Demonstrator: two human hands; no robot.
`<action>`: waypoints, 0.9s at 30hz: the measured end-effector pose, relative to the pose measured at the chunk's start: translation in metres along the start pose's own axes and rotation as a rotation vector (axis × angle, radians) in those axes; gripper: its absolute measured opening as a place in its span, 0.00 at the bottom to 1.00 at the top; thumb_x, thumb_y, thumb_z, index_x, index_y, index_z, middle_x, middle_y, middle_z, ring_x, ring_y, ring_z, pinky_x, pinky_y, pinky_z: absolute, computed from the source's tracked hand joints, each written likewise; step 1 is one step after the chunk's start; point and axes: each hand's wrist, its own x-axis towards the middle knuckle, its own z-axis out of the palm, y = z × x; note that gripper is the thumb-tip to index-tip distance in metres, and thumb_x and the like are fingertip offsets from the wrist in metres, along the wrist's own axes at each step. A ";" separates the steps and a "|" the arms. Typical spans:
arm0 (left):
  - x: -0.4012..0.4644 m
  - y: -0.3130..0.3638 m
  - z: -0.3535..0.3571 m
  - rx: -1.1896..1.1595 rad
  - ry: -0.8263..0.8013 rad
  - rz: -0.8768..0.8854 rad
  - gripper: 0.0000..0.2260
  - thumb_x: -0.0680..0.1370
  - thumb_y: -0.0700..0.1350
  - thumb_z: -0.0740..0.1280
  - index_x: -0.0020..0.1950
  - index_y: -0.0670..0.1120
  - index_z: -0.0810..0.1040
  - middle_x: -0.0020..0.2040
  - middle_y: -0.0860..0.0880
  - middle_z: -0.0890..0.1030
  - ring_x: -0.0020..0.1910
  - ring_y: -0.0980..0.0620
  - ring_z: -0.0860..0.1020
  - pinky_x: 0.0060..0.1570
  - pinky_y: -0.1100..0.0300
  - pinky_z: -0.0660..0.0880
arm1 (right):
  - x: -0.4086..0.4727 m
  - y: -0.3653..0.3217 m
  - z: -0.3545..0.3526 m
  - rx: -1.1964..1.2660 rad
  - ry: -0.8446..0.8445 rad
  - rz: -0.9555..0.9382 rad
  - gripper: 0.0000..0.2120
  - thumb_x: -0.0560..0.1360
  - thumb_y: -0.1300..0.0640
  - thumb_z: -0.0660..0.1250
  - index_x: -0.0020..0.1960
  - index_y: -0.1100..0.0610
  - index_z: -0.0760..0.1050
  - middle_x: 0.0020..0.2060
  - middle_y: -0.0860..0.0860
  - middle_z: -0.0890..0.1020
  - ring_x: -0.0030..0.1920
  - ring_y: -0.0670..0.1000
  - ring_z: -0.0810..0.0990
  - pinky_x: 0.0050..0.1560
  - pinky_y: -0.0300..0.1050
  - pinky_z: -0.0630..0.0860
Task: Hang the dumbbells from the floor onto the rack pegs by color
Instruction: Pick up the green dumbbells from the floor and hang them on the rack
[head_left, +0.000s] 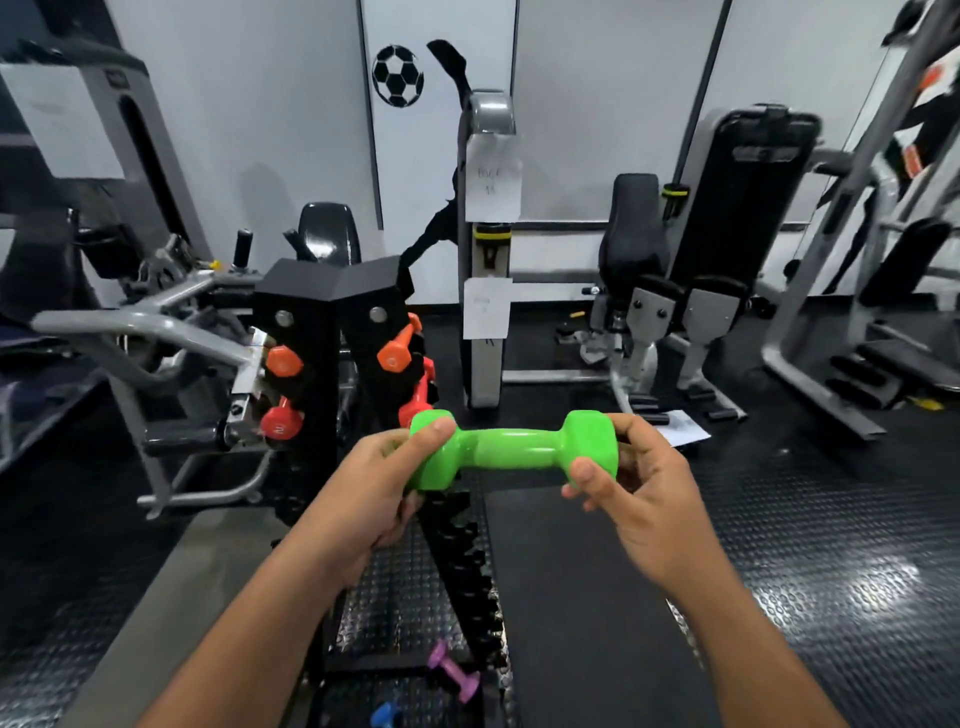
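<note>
I hold a bright green dumbbell (511, 449) level in front of me, just right of the black dumbbell rack (322, 322). My left hand (379, 483) grips its left head, thumb on top. My right hand (639, 488) grips its right head. On the rack's upper pegs hang two orange dumbbells (283, 361) (397, 353), and below them two red ones (280, 422) (418, 400). A purple dumbbell (454, 673) and a blue one (384, 716) lie on the floor near my feet.
Grey gym machines stand to the left (140, 322) and at the back right (675, 291). A tall post with paper notes (488, 234) rises behind the rack. A black mat (571, 597) covers the studded rubber floor below my hands.
</note>
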 end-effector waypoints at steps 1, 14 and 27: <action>0.001 0.007 -0.004 -0.002 -0.020 0.047 0.22 0.68 0.67 0.74 0.43 0.49 0.83 0.27 0.49 0.67 0.21 0.55 0.59 0.22 0.69 0.52 | 0.001 -0.002 0.002 0.009 -0.002 0.004 0.25 0.62 0.32 0.79 0.52 0.44 0.80 0.44 0.54 0.86 0.41 0.56 0.85 0.38 0.39 0.80; -0.016 0.026 -0.058 0.188 -0.101 0.503 0.20 0.70 0.54 0.79 0.49 0.45 0.74 0.36 0.42 0.81 0.27 0.46 0.78 0.26 0.49 0.78 | -0.041 0.031 0.100 0.375 0.055 0.086 0.33 0.55 0.43 0.87 0.56 0.46 0.78 0.46 0.57 0.84 0.36 0.60 0.84 0.37 0.52 0.82; 0.006 -0.096 -0.068 0.119 -0.263 -0.026 0.19 0.67 0.62 0.70 0.55 0.60 0.73 0.33 0.46 0.76 0.27 0.52 0.70 0.26 0.64 0.65 | -0.037 0.107 0.089 0.372 0.207 0.380 0.36 0.53 0.30 0.81 0.55 0.47 0.85 0.39 0.55 0.84 0.33 0.53 0.81 0.38 0.51 0.75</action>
